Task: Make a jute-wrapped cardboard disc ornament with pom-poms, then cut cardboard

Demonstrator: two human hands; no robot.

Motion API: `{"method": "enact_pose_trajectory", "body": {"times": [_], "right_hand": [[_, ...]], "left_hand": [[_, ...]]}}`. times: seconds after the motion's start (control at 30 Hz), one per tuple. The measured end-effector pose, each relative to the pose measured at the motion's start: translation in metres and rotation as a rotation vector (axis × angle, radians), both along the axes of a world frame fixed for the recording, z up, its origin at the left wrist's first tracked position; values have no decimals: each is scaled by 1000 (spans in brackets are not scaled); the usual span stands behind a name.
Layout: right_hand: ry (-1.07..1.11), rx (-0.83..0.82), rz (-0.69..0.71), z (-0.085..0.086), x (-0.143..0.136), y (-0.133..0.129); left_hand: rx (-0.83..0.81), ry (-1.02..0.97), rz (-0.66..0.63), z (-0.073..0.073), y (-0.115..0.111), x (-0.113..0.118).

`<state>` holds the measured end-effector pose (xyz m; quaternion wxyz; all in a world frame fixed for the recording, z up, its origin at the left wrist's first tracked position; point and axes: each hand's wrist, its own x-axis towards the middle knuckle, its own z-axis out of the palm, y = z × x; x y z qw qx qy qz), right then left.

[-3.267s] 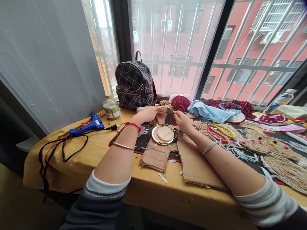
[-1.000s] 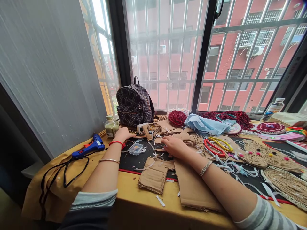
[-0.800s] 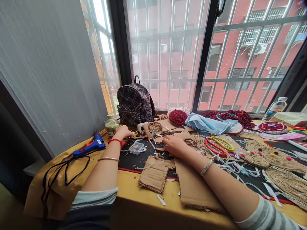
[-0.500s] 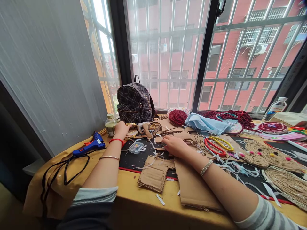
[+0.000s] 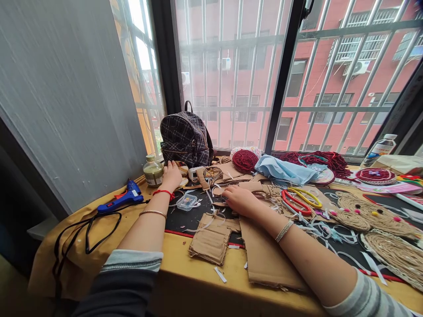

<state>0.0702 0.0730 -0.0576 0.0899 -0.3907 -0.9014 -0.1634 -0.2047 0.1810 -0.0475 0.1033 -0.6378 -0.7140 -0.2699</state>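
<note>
My left hand (image 5: 172, 177) reaches to the back left of the table, between a glass bottle of greenish liquid (image 5: 153, 173) and a round gold-rimmed case (image 5: 182, 168). Its fingertips point away from me and are slightly apart; I see no object in them. The palm side is hidden. My right hand (image 5: 238, 199) rests palm down among cardboard scraps, its fingers loosely bent over them with nothing visibly gripped. Beneath that forearm lies a large cardboard sheet (image 5: 269, 259). Next to it sits a stack of small cardboard pieces (image 5: 210, 240). A small clear plastic box (image 5: 187, 201) lies between my hands.
A blue glue gun (image 5: 120, 198) with its black cord lies at left. Behind are a plaid backpack (image 5: 185, 140), a dark red yarn ball (image 5: 245, 161) and blue cloth (image 5: 286, 171). Red-handled (image 5: 295, 203) and yellow-handled scissors (image 5: 306, 197) and coiled rope shapes (image 5: 358, 211) lie right.
My left hand has moved slightly right and farther back, uncovering more of the bottle. Its fingers now point away from me. My right hand stays almost where it was.
</note>
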Motion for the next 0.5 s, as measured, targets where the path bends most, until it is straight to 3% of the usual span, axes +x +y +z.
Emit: {"method": "enact_pose_trajectory", "body": {"times": [0.5], "right_hand": [[-8, -33, 3, 3, -1, -2]], "left_hand": [[-139, -135, -79, -12, 2, -3]]}}
